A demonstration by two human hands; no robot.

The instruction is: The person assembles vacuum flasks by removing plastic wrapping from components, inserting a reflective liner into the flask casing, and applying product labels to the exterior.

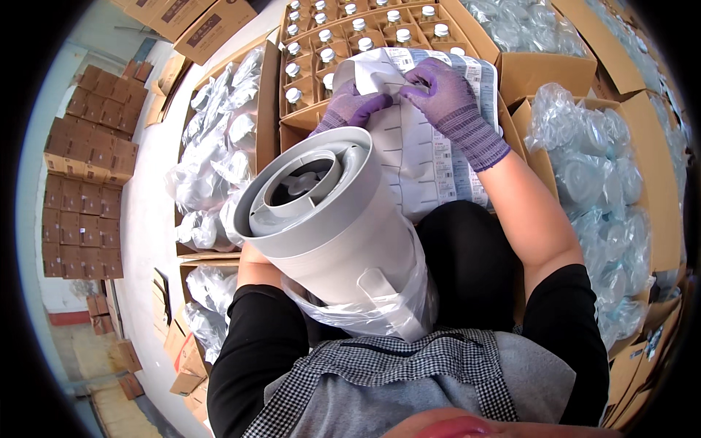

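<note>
My right hand point(440, 93), in a purple knit glove, pinches the upper part of a sheet of printed labels point(460, 175). Its thumb and fingertips meet at the boundary between the printed strip and the pale backing paper. To its left, my left hand point(353, 108), gloved the same way, grips the curled pale side of that sheet; some of its fingers are hidden. Between my arms leans a grey-white cylinder point(339, 233) with round inner rings, its lower part wrapped in clear plastic. Part of my left forearm is behind it.
Beyond the sheet stands a divided carton of white-capped bottles point(326, 55). Plastic-wrapped items fill the carton point(269, 102) on the left, and bagged clear containers point(584, 168) fill another on the right. Brown boxes point(84, 212) are stacked at the far left.
</note>
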